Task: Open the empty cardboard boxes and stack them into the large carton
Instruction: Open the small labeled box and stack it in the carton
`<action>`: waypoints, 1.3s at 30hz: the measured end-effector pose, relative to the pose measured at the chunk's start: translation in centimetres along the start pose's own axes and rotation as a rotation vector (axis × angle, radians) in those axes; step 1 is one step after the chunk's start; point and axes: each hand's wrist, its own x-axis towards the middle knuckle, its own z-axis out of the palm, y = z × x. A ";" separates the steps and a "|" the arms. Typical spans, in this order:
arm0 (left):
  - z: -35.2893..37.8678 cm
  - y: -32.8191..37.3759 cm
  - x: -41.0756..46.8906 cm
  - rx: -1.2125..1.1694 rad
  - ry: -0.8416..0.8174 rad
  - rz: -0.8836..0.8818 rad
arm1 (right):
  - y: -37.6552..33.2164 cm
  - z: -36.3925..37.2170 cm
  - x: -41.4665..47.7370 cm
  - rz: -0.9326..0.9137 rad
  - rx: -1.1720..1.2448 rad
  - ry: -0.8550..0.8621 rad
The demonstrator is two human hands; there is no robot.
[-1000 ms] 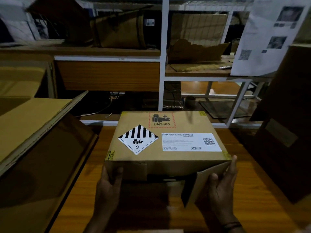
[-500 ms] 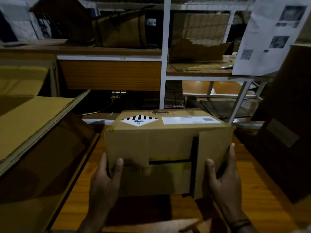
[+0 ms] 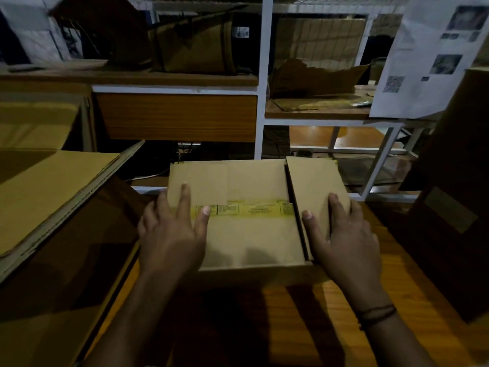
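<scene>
Background stuff: white metal shelving (image 3: 265,75) at 12 o'clock, a printed paper sheet (image 3: 434,56) hanging at 2, torn cardboard scrap (image 3: 315,78) on the shelf, wooden tabletop (image 3: 370,300) underneath.

Orange-brown wooden table (image 3: 344,313), a taped cardboard box (image 3: 251,229) flat on it.

Both forearms reach forward side by side. The left hand (image 3: 170,234) lies palm down, fingers (image 3: 185,200) spread and extended, thumb angled inward. The right hand (image 3: 344,231) also lies flat, fingers pointing forward, thumb splayed left; a thin dark band circles its wrist.
</scene>
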 end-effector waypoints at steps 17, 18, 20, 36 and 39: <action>2.9 2.2 7.1 0.068 -0.073 0.324 | -6.3 3.9 -1.1 -0.716 -0.016 0.055; 2.9 2.2 7.1 0.065 -0.068 0.320 | -6.8 4.6 -1.3 -0.721 -0.008 0.040; 2.9 2.2 7.2 0.060 -0.063 0.312 | -7.2 5.2 -0.8 -0.614 0.019 0.011; 3.1 2.3 7.2 0.072 -0.021 0.337 | 1.5 1.5 6.3 0.111 0.143 -0.015; 3.2 2.3 7.1 0.087 -0.008 0.344 | 1.1 1.4 6.2 0.155 0.278 -0.044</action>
